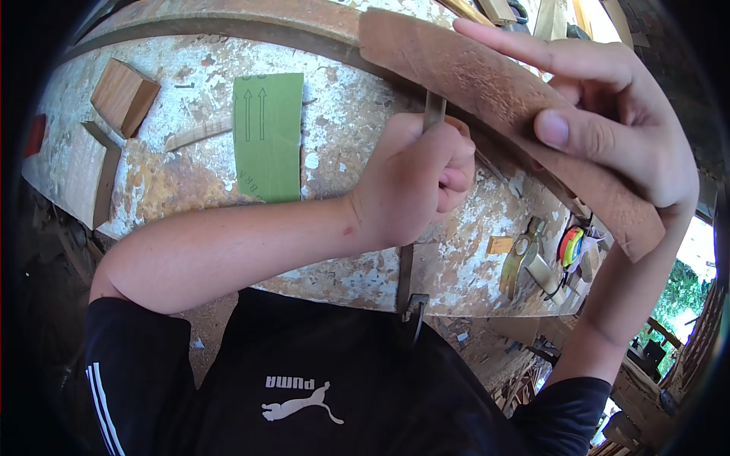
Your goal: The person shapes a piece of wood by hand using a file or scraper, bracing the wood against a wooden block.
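Note:
My right hand (608, 121) grips a curved brown wooden piece (487, 83), thumb on its near face and index finger stretched along its upper edge. The piece slants from top centre to lower right, above a longer curved wooden part (228, 26). My left hand (418, 175) is a fist around a narrow bar (434, 111), which shows above the fist beside the curved piece; its lower part is hidden. A green sheet with printed arrows (268, 137) lies left of my left hand, over part of a thin wood strip (198, 131).
Wooden blocks (124, 95) lie on the worn, paint-spotted bench (334, 277) at left. A clamp (414, 310) sits at its front edge. To the right are a hammer (525, 247), a small wood block (499, 245) and a bright-coloured tape measure (570, 245).

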A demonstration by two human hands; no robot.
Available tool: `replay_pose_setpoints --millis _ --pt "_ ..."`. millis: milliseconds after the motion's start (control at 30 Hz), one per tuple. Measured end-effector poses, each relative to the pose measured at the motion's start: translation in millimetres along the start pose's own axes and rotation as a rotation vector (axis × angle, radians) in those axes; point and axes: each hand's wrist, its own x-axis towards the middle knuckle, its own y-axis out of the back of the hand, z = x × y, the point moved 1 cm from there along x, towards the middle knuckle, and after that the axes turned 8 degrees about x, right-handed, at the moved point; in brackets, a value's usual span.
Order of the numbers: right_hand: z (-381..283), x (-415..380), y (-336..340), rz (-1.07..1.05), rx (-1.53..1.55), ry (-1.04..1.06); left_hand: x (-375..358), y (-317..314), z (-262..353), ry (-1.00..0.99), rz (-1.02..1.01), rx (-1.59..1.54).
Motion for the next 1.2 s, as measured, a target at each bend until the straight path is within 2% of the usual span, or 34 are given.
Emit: replay_pose_setpoints --millis 33,100,133,233,267,367,400,433,500,567,600,700,733,833,867,967,1033,1067,1167,1200 --pt "0.0 0.7 0.5 0.006 -0.01 -0.002 0.1 -0.6 -0.5 -0.003 -0.001 0.0" --pt "16.2 -5.3 -39.5 0.81 -0.229 0.551 0.3 0.1 -2.6 -0.004 -0.011 0.006" --pt "-2.3 -0.9 -38.6 0.89 0.074 0.114 1.1 2.0 -3.1 -0.011 -0.017 0.015" --pt "18.7 5.9 -6.7 0.16 0.028 0.121 -1.1 -0.4 -2.2 0.011 -0.004 0.026" --pt "8.6 6.8 3.8 -0.073 0.251 0.046 -0.9 -1.7 -1.8 0.021 0.004 0.025" --pt "16.2 1.1 -49.4 0.964 -0.225 0.493 0.5 1.3 -3.8 -0.001 -0.055 0.059" --pt "28.5 -9.4 -20.0 0.596 -0.59 0.763 -1.6 0.5 -4.0 0.001 -0.036 0.056" --pt "26.4 3.9 6.1 0.144 -0.075 0.209 -3.6 -1.9 -3.0 0.006 -0.022 0.057" --pt "11.7 -0.6 7.2 -0.042 0.11 0.017 -2.2 -3.5 -1.0 0.012 -0.021 0.064" --pt "11.7 -14.8 -14.2 0.596 -0.048 0.081 -2.2 -2.2 -2.6 0.024 -0.028 0.063" --pt "8.8 -6.4 -20.9 0.816 0.196 0.124 -1.9 -1.2 -2.9 0.012 -0.032 0.058" --pt "28.7 -0.9 -5.0 0.097 0.157 0.095 -1.4 -1.4 -3.7 0.001 -0.04 0.066" --pt "19.6 -3.4 -4.4 0.084 0.106 0.05 -1.4 -2.0 -3.6 0.002 -0.035 0.08" --pt "12.8 -12.6 -7.6 0.594 0.137 0.196 -1.6 -1.6 -2.5 0.015 -0.036 0.078" --pt "7.9 -8.9 -10.5 0.584 0.099 0.18 -2.6 -1.7 -2.2 0.022 -0.037 0.072" --pt "5.5 -2.1 1.8 0.006 -0.008 -0.067 -3.1 -5.8 0.0 0.067 0.02 0.04" --pt "10.2 -18.8 -6.1 0.539 -0.024 0.04 -2.7 -3.7 -2.7 0.042 -0.02 0.06" --pt "6.1 -11.6 -13.1 0.693 0.036 0.139 -2.1 -1.9 -3.7 0.025 -0.036 0.069" --pt "28.9 7.3 -11.0 0.146 0.047 0.26 -2.8 -0.6 -4.5 0.017 -0.055 0.074" --pt "17.6 1.6 4.5 -0.075 0.218 0.0 -1.6 -1.3 -2.5 0.019 -0.054 0.09"
